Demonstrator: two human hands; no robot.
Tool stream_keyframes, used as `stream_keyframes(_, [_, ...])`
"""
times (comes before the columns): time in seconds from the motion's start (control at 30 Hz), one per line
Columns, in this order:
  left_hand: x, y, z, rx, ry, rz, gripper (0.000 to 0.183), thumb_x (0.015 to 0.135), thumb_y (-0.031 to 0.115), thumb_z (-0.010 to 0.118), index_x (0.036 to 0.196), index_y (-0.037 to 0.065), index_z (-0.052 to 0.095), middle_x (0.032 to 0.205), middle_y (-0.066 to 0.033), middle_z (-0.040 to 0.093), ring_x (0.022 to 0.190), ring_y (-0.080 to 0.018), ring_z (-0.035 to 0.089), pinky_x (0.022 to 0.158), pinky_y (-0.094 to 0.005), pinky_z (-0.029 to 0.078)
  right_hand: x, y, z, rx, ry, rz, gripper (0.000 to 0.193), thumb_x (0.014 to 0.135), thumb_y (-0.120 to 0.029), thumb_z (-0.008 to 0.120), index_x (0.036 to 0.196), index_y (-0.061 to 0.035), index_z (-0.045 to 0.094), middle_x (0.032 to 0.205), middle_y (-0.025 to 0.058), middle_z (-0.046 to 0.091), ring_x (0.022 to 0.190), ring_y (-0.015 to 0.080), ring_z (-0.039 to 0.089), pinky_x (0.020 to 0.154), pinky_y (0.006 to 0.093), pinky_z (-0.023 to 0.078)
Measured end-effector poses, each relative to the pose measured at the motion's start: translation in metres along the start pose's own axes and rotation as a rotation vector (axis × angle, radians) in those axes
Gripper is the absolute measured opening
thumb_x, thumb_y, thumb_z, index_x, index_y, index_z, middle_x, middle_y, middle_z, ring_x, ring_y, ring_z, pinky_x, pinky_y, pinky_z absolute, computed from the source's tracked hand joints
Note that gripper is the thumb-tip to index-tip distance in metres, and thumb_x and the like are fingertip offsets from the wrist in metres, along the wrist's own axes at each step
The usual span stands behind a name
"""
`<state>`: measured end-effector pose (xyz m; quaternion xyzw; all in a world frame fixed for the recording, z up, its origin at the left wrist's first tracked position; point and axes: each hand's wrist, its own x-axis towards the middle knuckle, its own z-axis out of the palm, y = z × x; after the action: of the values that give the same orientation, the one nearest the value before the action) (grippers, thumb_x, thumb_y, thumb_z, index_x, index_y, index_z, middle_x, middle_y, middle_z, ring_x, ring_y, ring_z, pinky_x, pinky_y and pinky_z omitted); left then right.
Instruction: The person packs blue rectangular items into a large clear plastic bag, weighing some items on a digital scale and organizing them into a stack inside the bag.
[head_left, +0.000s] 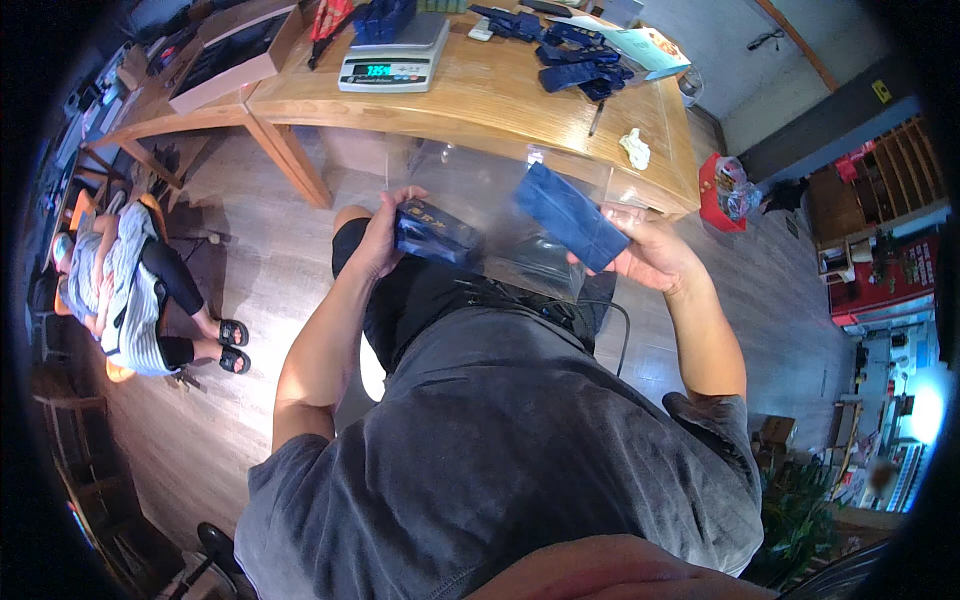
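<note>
Over my lap a large clear plastic bag (pixel 470 165) is spread between my hands. My left hand (pixel 380 240) is closed on its left side, where a dark blue packet with gold print (pixel 432 234) lies against the fingers. I cannot tell whether this packet is inside the bag or behind its film. On the other side my right hand (pixel 652 252) grips a flat, oblong blue packet (pixel 565 212), tilted, its upper end toward the table. That packet overlaps the right part of the bag; the fingers under it are partly hidden.
Before me stands a wooden table (pixel 480 95) with a lit digital scale (pixel 392 70), a pile of dark blue packets (pixel 580 60), a crumpled white tissue (pixel 634 149) and an open cardboard box (pixel 235 60). A seated person (pixel 130 280) is at left; a red bin (pixel 720 190) at right.
</note>
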<state>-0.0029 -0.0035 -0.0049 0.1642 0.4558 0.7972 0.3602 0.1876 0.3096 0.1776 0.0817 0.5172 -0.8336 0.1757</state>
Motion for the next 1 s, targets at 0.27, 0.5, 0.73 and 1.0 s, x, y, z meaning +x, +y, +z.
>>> stream_keyframes(0.27, [0.004, -0.006, 0.003, 0.024, -0.019, 0.046, 0.081, 0.088, 0.076, 0.039, 0.128, 0.006, 0.050, 0.102, -0.0059, 0.060, 0.095, -0.0171, 0.061, 0.083, -0.0328, 0.052, 0.007, 0.013, 0.018, -0.067, -0.073, -0.005, 0.057, 0.100, -0.012, 0.053, 0.151, -0.0034, 0.030, 0.143, 0.0091, 0.045, 0.124, 0.0181, 0.052, 0.102, 0.0407, 0.046])
stream_keyframes(0.5, [0.005, -0.010, 0.005, 0.067, -0.071, 0.041, 0.084, 0.086, 0.078, 0.032, 0.130, 0.008, 0.048, 0.110, -0.0062, 0.061, 0.101, -0.0165, 0.061, 0.088, -0.0334, 0.052, 0.041, 0.006, 0.031, -0.971, -0.272, -0.020, 0.054, 0.101, -0.020, 0.053, 0.150, -0.0054, 0.034, 0.151, 0.0121, 0.041, 0.136, 0.0228, 0.042, 0.111, 0.0367, 0.034])
stream_keyframes(0.73, [0.000, -0.005, 0.026, -0.120, 0.027, -0.141, 0.071, 0.097, 0.066, 0.033, 0.131, 0.007, 0.053, 0.132, -0.0081, 0.056, 0.118, -0.0190, 0.055, 0.100, -0.0337, 0.044, 0.093, 0.011, 0.044, -1.538, -0.476, -0.333, 0.045, 0.100, -0.020, 0.050, 0.143, -0.0061, 0.045, 0.150, 0.0176, 0.041, 0.138, 0.0330, 0.040, 0.114, 0.0404, 0.032])
stream_keyframes(1.0, [0.007, -0.005, 0.018, 0.062, -0.084, 0.005, 0.056, 0.097, 0.059, 0.046, 0.126, 0.012, 0.052, 0.114, -0.0061, 0.060, 0.104, -0.0150, 0.060, 0.089, -0.0315, 0.051, 0.102, 0.007, 0.050, -1.569, -0.502, -0.174, 0.057, 0.094, -0.019, 0.061, 0.146, -0.0104, 0.039, 0.144, 0.0161, 0.048, 0.133, 0.0330, 0.045, 0.111, 0.0403, 0.035])
